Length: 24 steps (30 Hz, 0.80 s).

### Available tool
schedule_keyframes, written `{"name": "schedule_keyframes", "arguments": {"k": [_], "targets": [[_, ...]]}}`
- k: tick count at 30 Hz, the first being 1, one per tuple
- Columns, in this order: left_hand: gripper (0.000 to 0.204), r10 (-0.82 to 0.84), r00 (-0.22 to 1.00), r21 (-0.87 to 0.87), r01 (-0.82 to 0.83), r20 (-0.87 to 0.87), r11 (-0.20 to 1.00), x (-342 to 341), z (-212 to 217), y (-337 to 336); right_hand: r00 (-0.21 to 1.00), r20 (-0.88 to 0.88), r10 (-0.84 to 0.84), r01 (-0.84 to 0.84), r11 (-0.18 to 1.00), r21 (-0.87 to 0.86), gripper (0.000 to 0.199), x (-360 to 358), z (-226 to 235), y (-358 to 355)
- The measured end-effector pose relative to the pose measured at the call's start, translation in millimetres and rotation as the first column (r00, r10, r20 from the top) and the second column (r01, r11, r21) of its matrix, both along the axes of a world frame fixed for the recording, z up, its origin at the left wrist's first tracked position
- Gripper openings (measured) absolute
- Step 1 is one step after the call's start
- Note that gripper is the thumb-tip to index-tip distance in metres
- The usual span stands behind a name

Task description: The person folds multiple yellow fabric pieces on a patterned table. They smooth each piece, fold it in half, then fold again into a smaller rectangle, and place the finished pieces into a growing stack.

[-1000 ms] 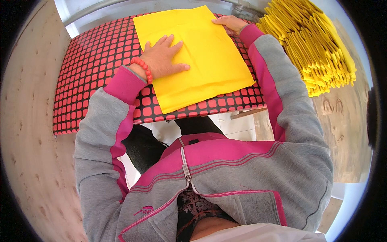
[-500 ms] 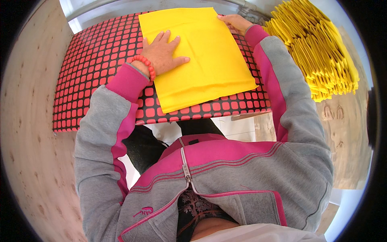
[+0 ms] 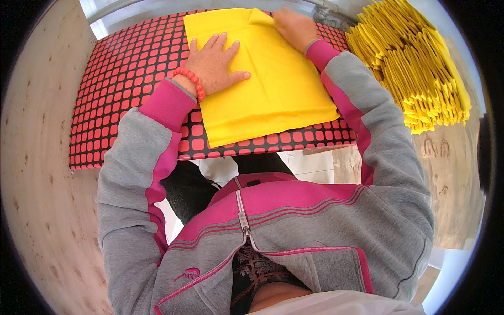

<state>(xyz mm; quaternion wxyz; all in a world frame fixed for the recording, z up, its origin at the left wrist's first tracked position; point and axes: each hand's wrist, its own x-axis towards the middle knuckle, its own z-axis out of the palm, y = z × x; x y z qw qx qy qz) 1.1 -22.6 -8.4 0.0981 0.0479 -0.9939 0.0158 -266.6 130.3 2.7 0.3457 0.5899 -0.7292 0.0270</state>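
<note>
A flat yellow fabric piece (image 3: 273,89) lies on the red-and-black checked table cover (image 3: 121,105). My left hand (image 3: 212,68), with a red bead bracelet (image 3: 191,79) at its wrist, presses flat on the fabric's left part, fingers spread. At the far right corner my right hand (image 3: 296,30) is closed on the fabric's edge. That corner is lifted and folded over toward the left. Motion blurs the right fingertips, and the hand's back partly hides them. Low creases run across the middle and along the near edge of the fabric.
A thick stack of folded yellow fabric pieces (image 3: 415,73) stands right of the table on a wooden surface (image 3: 441,173). A wooden panel (image 3: 42,157) rises at the left. Behind the table runs a pale metal bar (image 3: 126,9).
My right hand has moved left and slightly up, turning the fabric's far right corner over. My left hand stays pressed in nearly the same place.
</note>
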Motion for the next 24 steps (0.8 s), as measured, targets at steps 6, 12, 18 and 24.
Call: {"name": "schedule_keyframes", "arguments": {"k": [6,12,18,24], "targets": [[0.080,0.028,0.998,0.047,-0.031,0.063,0.998,-1.5,2.1,-1.0,-0.219,0.974,0.064,0.200,0.980,-0.019,0.040,-46.2,8.0,25.4],[0.079,-0.013,1.000,0.025,0.013,0.017,1.000,-2.4,0.2,-1.2,0.762,0.646,-0.032,0.011,0.999,0.036,0.017,-40.4,-7.3,20.5],[0.076,-0.172,0.985,0.031,0.172,-0.003,0.985,-0.9,-4.6,2.7,0.998,-0.064,0.011,-0.012,1.000,-0.009,0.008,8.5,-7.0,21.0],[0.071,-0.190,0.982,0.068,0.189,0.004,0.980,-1.7,-5.6,1.1,-0.291,0.956,-0.026,0.128,0.990,0.065,0.030,-17.7,14.4,63.9]]}}
